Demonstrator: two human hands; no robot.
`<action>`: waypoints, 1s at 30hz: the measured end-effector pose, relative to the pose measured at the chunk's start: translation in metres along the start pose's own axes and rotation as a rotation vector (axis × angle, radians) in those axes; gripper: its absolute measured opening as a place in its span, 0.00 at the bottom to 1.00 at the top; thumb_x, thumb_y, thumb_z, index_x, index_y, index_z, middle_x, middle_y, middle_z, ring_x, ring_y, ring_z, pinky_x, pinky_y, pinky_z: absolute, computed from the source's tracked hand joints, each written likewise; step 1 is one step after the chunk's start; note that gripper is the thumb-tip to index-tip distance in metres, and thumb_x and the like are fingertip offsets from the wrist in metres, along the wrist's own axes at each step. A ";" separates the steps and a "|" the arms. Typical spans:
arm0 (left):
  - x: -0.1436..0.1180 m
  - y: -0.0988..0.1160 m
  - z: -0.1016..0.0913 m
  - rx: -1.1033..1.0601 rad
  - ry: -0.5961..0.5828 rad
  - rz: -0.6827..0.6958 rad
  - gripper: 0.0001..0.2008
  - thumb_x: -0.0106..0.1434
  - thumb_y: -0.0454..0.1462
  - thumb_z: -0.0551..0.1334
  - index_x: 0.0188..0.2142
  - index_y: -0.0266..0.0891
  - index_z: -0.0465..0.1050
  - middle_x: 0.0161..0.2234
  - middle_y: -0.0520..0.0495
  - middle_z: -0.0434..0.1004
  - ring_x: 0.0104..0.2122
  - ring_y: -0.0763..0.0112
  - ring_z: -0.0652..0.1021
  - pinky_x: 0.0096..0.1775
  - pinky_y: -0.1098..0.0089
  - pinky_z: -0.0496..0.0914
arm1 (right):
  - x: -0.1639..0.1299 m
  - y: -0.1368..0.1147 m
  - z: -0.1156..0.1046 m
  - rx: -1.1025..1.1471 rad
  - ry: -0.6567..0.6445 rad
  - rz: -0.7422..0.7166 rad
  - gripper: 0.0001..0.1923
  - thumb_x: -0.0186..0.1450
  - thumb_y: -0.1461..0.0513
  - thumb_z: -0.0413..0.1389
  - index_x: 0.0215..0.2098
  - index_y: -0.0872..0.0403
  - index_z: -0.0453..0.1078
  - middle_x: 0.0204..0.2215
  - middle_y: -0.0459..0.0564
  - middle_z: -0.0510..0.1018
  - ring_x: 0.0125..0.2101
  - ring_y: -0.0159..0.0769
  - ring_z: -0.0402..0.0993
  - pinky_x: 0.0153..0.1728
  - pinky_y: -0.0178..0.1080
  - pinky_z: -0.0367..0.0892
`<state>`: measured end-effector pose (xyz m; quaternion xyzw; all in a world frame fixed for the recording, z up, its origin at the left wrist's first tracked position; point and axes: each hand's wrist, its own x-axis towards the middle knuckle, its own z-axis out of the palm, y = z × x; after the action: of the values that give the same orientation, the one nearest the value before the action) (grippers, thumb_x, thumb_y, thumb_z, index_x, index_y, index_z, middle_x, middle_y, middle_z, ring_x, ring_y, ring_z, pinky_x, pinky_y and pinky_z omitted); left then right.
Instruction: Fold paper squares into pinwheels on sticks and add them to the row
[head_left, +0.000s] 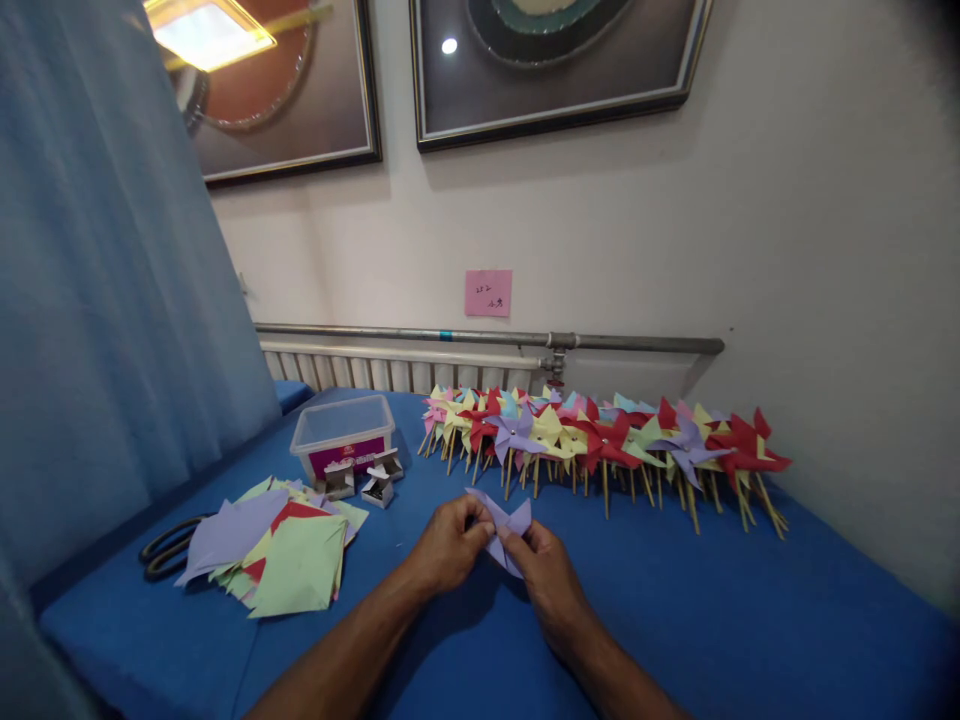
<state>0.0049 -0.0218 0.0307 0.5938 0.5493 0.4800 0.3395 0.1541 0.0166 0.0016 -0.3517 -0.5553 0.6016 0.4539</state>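
A lilac paper square [507,527], partly folded with corners turned up, is pinched between both my hands just above the blue table [712,620]. My left hand [448,549] grips its left side with fingers curled over the paper. The right side of the sheet is held by my right hand [547,575], thumb on top. Behind them a long row of finished paper pinwheels [607,438] on wooden sticks leans against the wall.
A loose pile of coloured paper squares [277,545] lies at the left, with black scissors [166,549] beside it. A clear plastic box [343,432] and small open cardboard boxes [364,478] sit behind the pile. A blue curtain [112,300] hangs at the left.
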 end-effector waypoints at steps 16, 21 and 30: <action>0.000 0.000 0.003 0.012 -0.008 -0.003 0.04 0.58 0.37 0.58 0.29 0.39 0.67 0.23 0.55 0.66 0.25 0.73 0.66 0.29 0.72 0.58 | 0.003 0.006 0.000 -0.050 0.030 -0.024 0.26 0.53 0.48 0.67 0.44 0.56 0.80 0.36 0.55 0.86 0.41 0.51 0.82 0.43 0.46 0.75; -0.001 0.002 0.004 0.024 0.011 -0.002 0.05 0.58 0.37 0.58 0.28 0.39 0.68 0.23 0.54 0.66 0.25 0.73 0.66 0.29 0.71 0.58 | 0.003 0.005 -0.001 -0.059 0.034 -0.016 0.23 0.54 0.49 0.66 0.42 0.56 0.79 0.37 0.54 0.86 0.40 0.51 0.82 0.43 0.45 0.74; -0.001 -0.001 0.009 0.007 0.048 -0.015 0.04 0.58 0.37 0.59 0.28 0.39 0.68 0.22 0.55 0.66 0.24 0.73 0.65 0.29 0.72 0.58 | 0.000 -0.002 -0.001 -0.094 0.069 0.000 0.21 0.54 0.51 0.65 0.41 0.56 0.81 0.34 0.52 0.86 0.35 0.48 0.81 0.37 0.42 0.73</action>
<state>0.0134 -0.0216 0.0270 0.5792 0.5635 0.4897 0.3275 0.1553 0.0167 0.0035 -0.3931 -0.5670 0.5625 0.4556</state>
